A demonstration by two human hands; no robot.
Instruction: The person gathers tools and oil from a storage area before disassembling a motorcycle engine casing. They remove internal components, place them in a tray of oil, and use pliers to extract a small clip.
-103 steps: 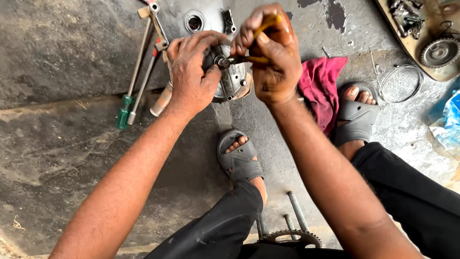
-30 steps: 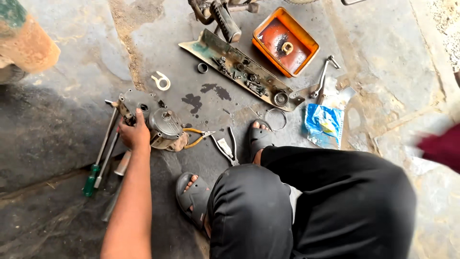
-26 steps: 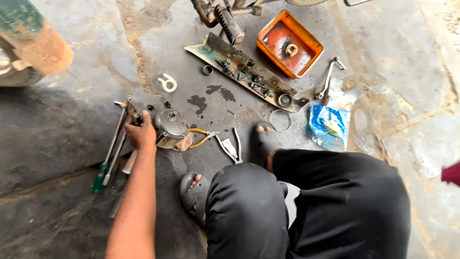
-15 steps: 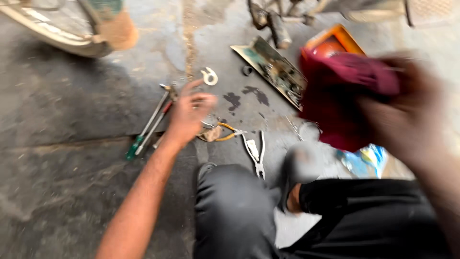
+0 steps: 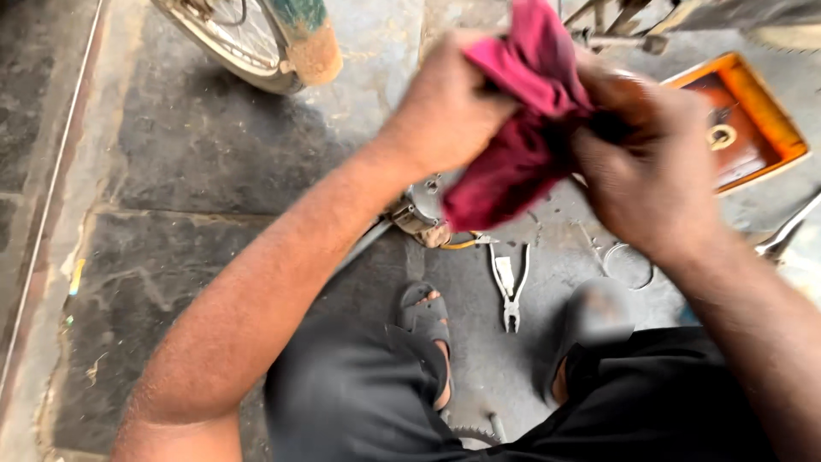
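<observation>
Both hands have come up together in front of the camera since half a second ago, when the left hand lay down on the metal part on the floor and the right was carrying the cloth in. Now the left hand (image 5: 449, 115) grips the upper left of the red rag (image 5: 522, 141), fingers closed on it, and the right hand (image 5: 650, 175) is closed on the rag's right side. Below the rag, the metal engine part (image 5: 421, 210) rests on the concrete floor (image 5: 197, 162); pliers (image 5: 510, 287) lie further below it, an orange tray (image 5: 753, 137) right of it.
</observation>
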